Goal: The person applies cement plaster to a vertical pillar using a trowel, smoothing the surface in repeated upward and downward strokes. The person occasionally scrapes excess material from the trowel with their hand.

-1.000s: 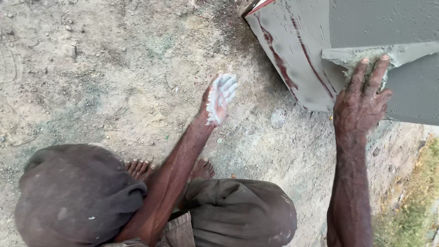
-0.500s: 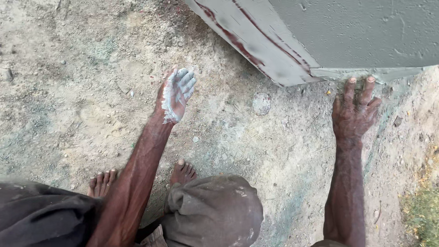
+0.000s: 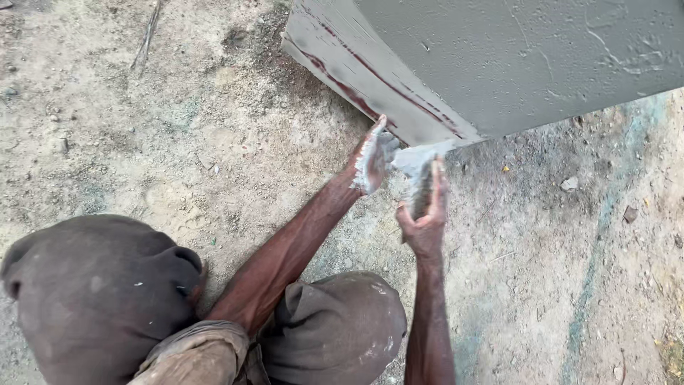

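A grey plastered wall (image 3: 527, 64) stands at the top right, and its left face (image 3: 342, 64) carries reddish streaks. My left hand (image 3: 373, 160), coated in pale wet mortar, presses flat with spread fingers against the wall's lower corner. Just right of it, my right hand (image 3: 426, 207) is cupped around a lump of wet grey mortar (image 3: 419, 187). It holds the lump against a pale smear of mortar (image 3: 417, 157) at the same corner. The two hands are nearly touching.
My bent knees in dark cloth (image 3: 100, 292) (image 3: 335, 328) fill the lower left. Bare sandy ground (image 3: 178, 142) with small stones (image 3: 568, 184) and a twig (image 3: 146, 36) lies all around. A greenish stain (image 3: 605, 235) runs down the ground at the right.
Both hands have come together at the wall's bottom corner. The left one moved right from the bare ground. The right one turned from lying flat to cupping mortar. The view shifted right.
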`<state>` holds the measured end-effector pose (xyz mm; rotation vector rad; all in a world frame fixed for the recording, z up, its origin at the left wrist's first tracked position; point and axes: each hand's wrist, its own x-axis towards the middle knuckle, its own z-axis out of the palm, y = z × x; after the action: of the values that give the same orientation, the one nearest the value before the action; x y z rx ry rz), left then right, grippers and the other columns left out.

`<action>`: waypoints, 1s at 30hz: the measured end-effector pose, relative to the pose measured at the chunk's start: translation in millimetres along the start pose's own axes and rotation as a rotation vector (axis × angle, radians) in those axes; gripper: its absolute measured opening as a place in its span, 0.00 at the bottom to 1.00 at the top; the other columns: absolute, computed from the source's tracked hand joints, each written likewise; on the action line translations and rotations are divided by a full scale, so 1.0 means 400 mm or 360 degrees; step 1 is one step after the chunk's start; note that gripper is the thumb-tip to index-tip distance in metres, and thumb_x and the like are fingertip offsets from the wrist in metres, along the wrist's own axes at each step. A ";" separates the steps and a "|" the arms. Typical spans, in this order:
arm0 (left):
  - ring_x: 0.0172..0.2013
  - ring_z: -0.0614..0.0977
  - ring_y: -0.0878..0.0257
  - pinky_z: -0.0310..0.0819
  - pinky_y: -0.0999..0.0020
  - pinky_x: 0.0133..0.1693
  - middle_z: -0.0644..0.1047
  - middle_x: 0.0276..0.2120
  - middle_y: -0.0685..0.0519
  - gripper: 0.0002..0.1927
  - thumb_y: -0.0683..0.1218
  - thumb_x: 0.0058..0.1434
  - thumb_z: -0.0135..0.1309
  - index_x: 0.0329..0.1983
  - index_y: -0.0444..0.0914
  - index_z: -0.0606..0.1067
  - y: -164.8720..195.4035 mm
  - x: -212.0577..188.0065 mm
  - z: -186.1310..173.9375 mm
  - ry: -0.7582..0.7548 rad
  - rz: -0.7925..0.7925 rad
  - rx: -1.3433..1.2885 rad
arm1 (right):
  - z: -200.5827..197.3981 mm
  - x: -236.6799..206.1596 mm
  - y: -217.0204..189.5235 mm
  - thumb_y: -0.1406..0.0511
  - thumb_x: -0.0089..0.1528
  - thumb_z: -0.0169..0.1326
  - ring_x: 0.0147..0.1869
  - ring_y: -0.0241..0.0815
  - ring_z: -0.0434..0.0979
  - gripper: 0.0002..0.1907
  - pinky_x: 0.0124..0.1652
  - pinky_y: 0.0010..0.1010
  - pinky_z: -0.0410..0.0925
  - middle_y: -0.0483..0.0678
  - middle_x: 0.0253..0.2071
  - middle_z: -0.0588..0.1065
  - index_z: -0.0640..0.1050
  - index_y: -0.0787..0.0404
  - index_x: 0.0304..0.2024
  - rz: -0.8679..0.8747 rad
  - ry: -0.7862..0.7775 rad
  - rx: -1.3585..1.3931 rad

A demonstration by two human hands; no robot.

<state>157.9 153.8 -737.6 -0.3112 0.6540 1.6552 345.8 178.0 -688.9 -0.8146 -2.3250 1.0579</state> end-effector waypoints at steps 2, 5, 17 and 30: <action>0.69 0.63 0.43 0.61 0.40 0.65 0.60 0.71 0.34 0.56 0.76 0.54 0.41 0.72 0.32 0.56 0.019 -0.010 0.007 0.0006 -0.0154 -0.0077 | 0.097 -0.007 -0.075 0.69 0.53 0.54 0.82 0.59 0.44 0.49 0.68 0.56 0.60 0.58 0.79 0.44 0.52 0.56 0.76 0.0066 -0.0131 0.0116; 0.73 0.59 0.43 0.56 0.49 0.70 0.54 0.75 0.33 0.60 0.80 0.59 0.40 0.74 0.28 0.51 0.100 -0.067 -0.037 -0.0523 0.0266 -0.0624 | 0.205 -0.007 -0.158 0.68 0.53 0.54 0.83 0.59 0.51 0.46 0.75 0.54 0.56 0.59 0.79 0.53 0.60 0.56 0.76 -0.0388 -0.0139 -0.0071; 0.75 0.59 0.43 0.52 0.51 0.76 0.55 0.76 0.36 0.50 0.72 0.69 0.42 0.77 0.29 0.52 0.350 -0.290 -0.202 -0.1233 0.0989 -0.1279 | 0.227 0.148 -0.216 0.62 0.57 0.52 0.77 0.55 0.58 0.45 0.59 0.53 0.73 0.50 0.80 0.49 0.52 0.50 0.76 0.0123 -0.0662 -0.0682; 0.71 0.63 0.43 0.58 0.50 0.70 0.60 0.72 0.36 0.46 0.67 0.66 0.46 0.74 0.30 0.55 0.401 -0.318 -0.307 -0.0288 0.0908 -0.1446 | 0.244 0.631 -0.393 0.61 0.53 0.67 0.66 0.47 0.69 0.45 0.60 0.42 0.70 0.39 0.80 0.56 0.66 0.38 0.73 -0.1342 -0.0898 -0.2166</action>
<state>8.5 -32.2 -727.9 -0.6484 -0.2238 2.4371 53.3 214.9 -584.6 0.2597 -3.2000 -0.8882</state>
